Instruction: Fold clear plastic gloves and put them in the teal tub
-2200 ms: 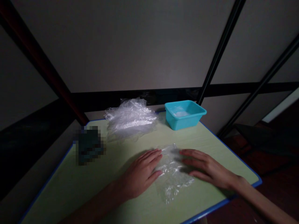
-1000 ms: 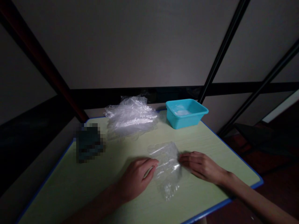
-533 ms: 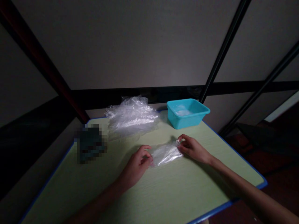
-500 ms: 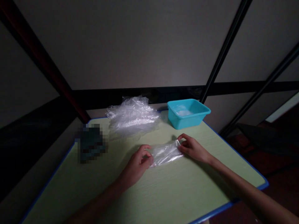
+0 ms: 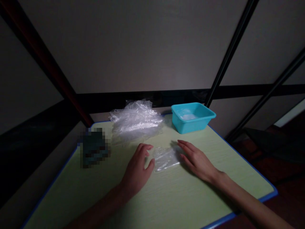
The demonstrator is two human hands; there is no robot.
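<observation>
One crinkly clear plastic rectangle (image 5: 166, 159) lies between both grips, bare left hand (image 5: 137, 170) wide, bare right hand (image 5: 199, 162) loosely spread. With nothing clamped, something that light could easily skid or puff up imo.

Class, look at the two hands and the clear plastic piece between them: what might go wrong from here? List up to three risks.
1. The clear plastic piece might shift or crease, since neither the left hand nor the right hand appears to pinch it.
2. The loose clear plastic pile lies by the back of the table; a nudge might scatter it.
3. The turquoise bin stands near the far corner; a bump might push it off.
</observation>
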